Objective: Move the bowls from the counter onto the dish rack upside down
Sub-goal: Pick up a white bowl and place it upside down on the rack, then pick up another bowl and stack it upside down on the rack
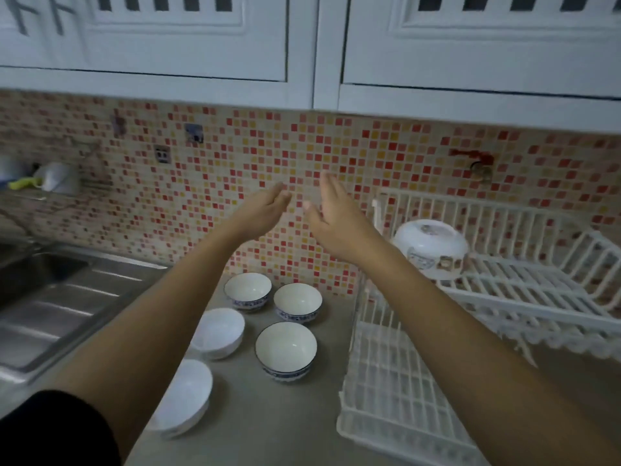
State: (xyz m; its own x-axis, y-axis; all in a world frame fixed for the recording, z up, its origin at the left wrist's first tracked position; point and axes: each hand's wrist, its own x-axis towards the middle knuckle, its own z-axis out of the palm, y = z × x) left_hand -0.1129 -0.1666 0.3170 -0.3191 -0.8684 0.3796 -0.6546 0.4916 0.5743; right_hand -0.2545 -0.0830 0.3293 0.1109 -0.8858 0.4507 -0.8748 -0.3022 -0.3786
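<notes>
Several bowls stand upright on the grey counter [255,418]. Three have blue patterned bands: one at the back [248,290], one beside it [297,301], one nearer [286,349]. Two plain white bowls [220,331] [186,396] sit to the left, partly hidden by my left forearm. A larger white bowl with a printed pattern [431,245] lies upside down on the upper tier of the white dish rack [524,290]. My left hand [265,208] and my right hand [331,218] are raised high above the bowls in front of the tiled wall, palms facing each other, fingers apart, holding nothing.
A steel sink with a ribbed drainboard [50,304] lies to the left. The rack's lower tier [396,398] extends toward the counter's front. White wall cabinets [302,45] hang overhead. A small shelf with items [53,179] is fixed to the wall at far left.
</notes>
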